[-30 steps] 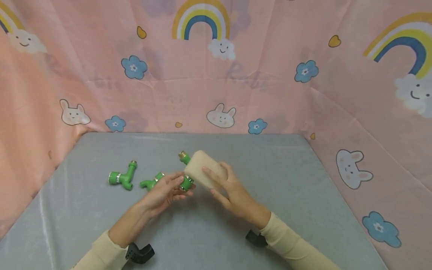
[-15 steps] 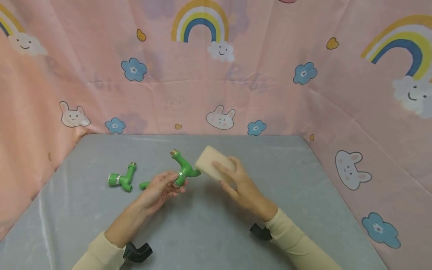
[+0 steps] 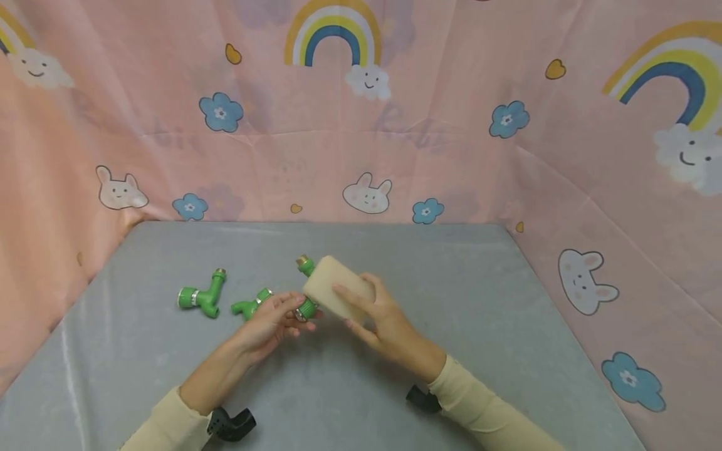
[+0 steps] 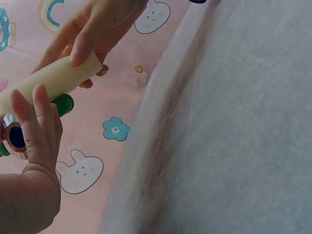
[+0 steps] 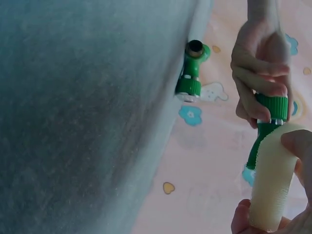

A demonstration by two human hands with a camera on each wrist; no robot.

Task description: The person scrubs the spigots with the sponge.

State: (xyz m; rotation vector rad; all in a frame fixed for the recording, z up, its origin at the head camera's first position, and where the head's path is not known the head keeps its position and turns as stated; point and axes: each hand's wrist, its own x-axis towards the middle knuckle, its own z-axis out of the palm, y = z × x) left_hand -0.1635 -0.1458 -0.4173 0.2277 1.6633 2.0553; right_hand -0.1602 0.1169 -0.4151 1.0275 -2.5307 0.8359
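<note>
My left hand (image 3: 273, 322) holds a green plastic tap (image 3: 305, 309) by its ribbed knob, raised above the table. A cream sponge block (image 3: 333, 285) is in my right hand (image 3: 389, 326), thumb on one side and fingers on the other. In the head view the sponge overlaps the tap's middle, so only the brass-threaded end and the knob show. From the right wrist, the sponge (image 5: 273, 180) lies along the tap's body, just below the knob (image 5: 273, 106). Two more green taps rest on the table: one at the left (image 3: 202, 297), another (image 3: 251, 305) partly behind my left hand.
A grey cloth covers the table (image 3: 507, 326). Pink curtain (image 3: 451, 75) with rainbows, rabbits and flowers closes off the back and sides. Black curved mounts (image 3: 231, 426) stick out at both wrists.
Half a second ago the sponge was off to the right, with the whole tap showing. Now it is back left over the tap, much as one second ago. The left hand's grip stays the same.
</note>
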